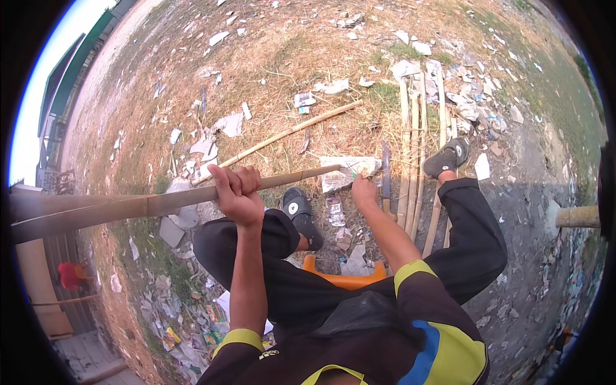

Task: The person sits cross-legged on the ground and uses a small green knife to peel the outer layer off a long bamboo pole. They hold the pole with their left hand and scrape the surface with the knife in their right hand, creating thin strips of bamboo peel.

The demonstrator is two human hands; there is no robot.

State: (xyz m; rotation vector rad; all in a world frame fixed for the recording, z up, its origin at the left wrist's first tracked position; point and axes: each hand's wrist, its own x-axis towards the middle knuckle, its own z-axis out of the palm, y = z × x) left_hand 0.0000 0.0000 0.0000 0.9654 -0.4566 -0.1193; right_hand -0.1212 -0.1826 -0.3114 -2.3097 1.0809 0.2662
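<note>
My left hand [240,192] is closed around a long split bamboo pole [151,204], which slants from the left edge toward the middle. The pole's narrow end reaches almost to my right hand [365,187]. That hand is closed in a pinch beside the pole's tip; a small green bit shows at its fingers, but what it grips is mostly hidden. Under the tip lies a pale block-like piece [335,182] on the ground. Just right of my right hand rests a machete [386,173] with a dark blade and a wooden handle, touched by neither hand.
Several bamboo poles [414,141] lie side by side near my right foot. Another bamboo pole [289,133] lies ahead on dry grass. An orange plastic stool [346,281] is beneath me. Paper and plastic litter is scattered around. A post [577,217] juts in at the right.
</note>
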